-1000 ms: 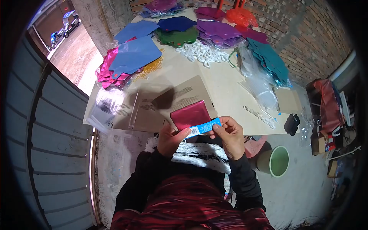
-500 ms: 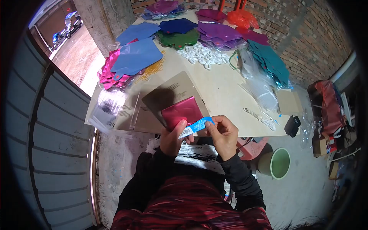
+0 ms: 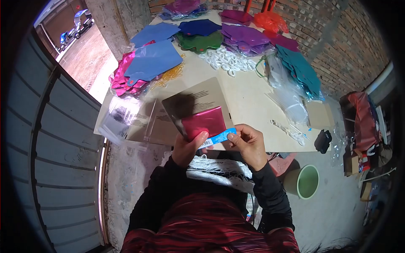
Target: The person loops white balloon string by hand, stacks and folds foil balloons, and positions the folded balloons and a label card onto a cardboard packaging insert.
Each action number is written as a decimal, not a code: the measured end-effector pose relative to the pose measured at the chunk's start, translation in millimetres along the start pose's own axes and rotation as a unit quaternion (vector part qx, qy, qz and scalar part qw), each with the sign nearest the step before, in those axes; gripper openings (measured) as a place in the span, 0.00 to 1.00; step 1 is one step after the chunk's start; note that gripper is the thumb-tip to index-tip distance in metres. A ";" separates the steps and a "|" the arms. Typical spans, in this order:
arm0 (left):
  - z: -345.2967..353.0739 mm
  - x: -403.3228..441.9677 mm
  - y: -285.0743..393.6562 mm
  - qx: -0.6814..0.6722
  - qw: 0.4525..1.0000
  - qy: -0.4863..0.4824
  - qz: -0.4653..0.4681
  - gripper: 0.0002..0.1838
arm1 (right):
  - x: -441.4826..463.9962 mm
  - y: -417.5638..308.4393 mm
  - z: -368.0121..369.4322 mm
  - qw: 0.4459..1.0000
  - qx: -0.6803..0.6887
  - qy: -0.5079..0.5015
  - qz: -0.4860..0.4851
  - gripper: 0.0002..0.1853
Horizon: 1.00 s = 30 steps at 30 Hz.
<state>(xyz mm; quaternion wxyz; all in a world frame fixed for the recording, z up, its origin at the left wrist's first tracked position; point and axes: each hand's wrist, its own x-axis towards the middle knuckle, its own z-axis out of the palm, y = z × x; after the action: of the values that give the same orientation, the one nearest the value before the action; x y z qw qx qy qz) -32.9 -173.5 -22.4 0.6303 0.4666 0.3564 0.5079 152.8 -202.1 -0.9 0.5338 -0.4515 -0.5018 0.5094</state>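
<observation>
My left hand [image 3: 186, 148] is closed on the lower left of a folded shiny pink sheet [image 3: 207, 120], its thumb lying over the near edge. Under my thumb is also one end of a blue label [image 3: 220, 137] with a white barcode part. The thumb and fingers of my right hand [image 3: 252, 145] pinch the label's other end, so it stretches across the front of the pink sheet. Behind the sheet stands a clear plastic bag [image 3: 206, 90] with printed text; I cannot tell whether the sheet is inside it.
Flat clear bags [image 3: 116, 116] lie at the table's left. Around the back are blue sheets [image 3: 154, 61], purple sheets [image 3: 242, 38], teal sheets [image 3: 299, 71], white loops [image 3: 228, 59] and yellow loops [image 3: 171, 75]. A green bucket [image 3: 308, 181] stands on the floor at right.
The view has shifted slightly. Both hands keep their grip, and the label with the pink sheet sits a little more to the right, the label lying flatter against the sheet's lower edge.
</observation>
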 end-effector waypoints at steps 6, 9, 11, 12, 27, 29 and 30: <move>3.1 -7.1 -9.7 -0.071 0.995 0.065 0.012 0.06 | -1.9 15.9 1.0 0.997 0.063 0.034 0.030 0.07; 1.9 -7.3 -7.3 -0.050 0.997 0.039 0.033 0.07 | -1.8 13.9 -3.5 0.998 0.067 0.017 -0.009 0.06; -1.3 -5.7 -4.8 -0.039 0.999 0.014 0.005 0.06 | -1.7 15.6 -8.0 0.999 0.044 0.009 0.016 0.06; -3.5 -4.7 -3.4 -0.039 0.999 0.004 -0.026 0.05 | -1.6 16.2 -9.8 0.999 0.032 0.005 0.028 0.05; -16.7 -14.8 -30.8 0.203 0.969 0.061 0.130 0.07 | -2.9 26.2 -11.1 0.995 0.068 0.070 0.031 0.03; -27.0 -19.3 -28.3 0.157 0.984 -0.005 0.084 0.10 | -3.0 23.6 -9.0 0.993 0.078 0.074 0.037 0.03; -21.2 -19.1 -23.7 0.118 0.990 -0.018 0.072 0.11 | -2.5 22.6 -8.4 0.993 0.084 0.076 0.040 0.03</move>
<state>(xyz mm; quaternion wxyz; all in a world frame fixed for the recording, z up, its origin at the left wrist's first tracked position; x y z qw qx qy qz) -49.6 -188.4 -52.0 0.5388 0.5716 0.3678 0.4977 159.2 -202.7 -24.3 0.5854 -0.4619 -0.3971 0.5350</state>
